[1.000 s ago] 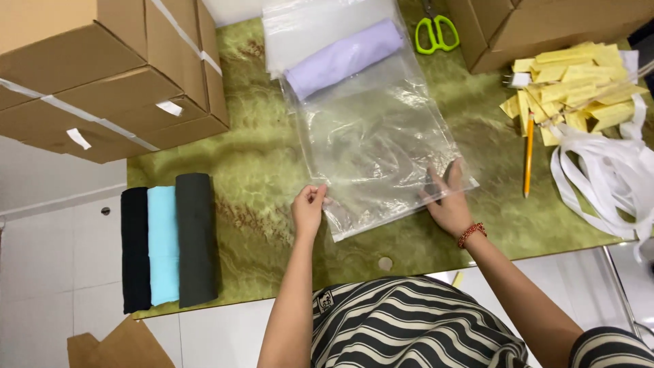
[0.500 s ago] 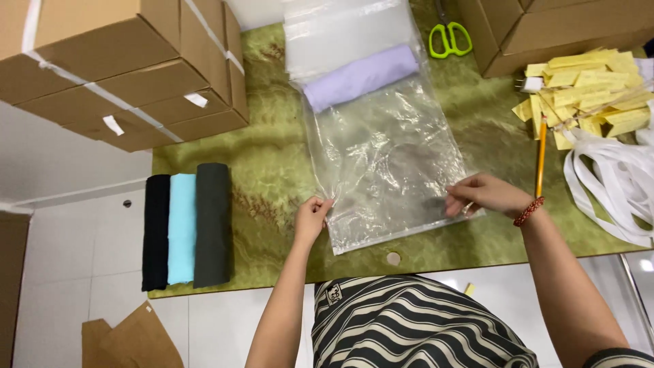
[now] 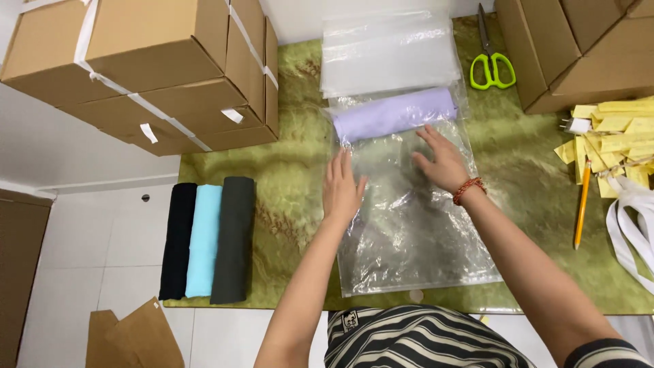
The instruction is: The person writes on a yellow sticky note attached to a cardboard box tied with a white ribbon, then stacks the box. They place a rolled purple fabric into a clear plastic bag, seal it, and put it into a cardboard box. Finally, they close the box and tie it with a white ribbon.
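A clear plastic bag point(image 3: 415, 232) lies flat on the green mat point(image 3: 286, 177), with a rolled lilac cloth point(image 3: 395, 114) inside at its far end. My left hand point(image 3: 342, 185) rests flat on the bag's left side, fingers pointing at the roll. My right hand point(image 3: 441, 161), a red bead bracelet on its wrist, presses flat on the bag just below the roll. Both hands lie palm down with fingers spread and grip nothing.
A stack of clear bags point(image 3: 388, 51) lies beyond the roll. Green-handled scissors point(image 3: 492, 65) sit at the far right. Black, light blue and dark grey rolled cloths point(image 3: 204, 242) lie at left. Cardboard boxes point(image 3: 157, 68) stand left and right. Yellow tags point(image 3: 613, 133), a pencil point(image 3: 582, 204), white straps point(image 3: 630, 232).
Both hands left the bag's near edge and moved up toward the lilac roll, now lying flat on the bag. The camera view shifted, showing more of the far end.
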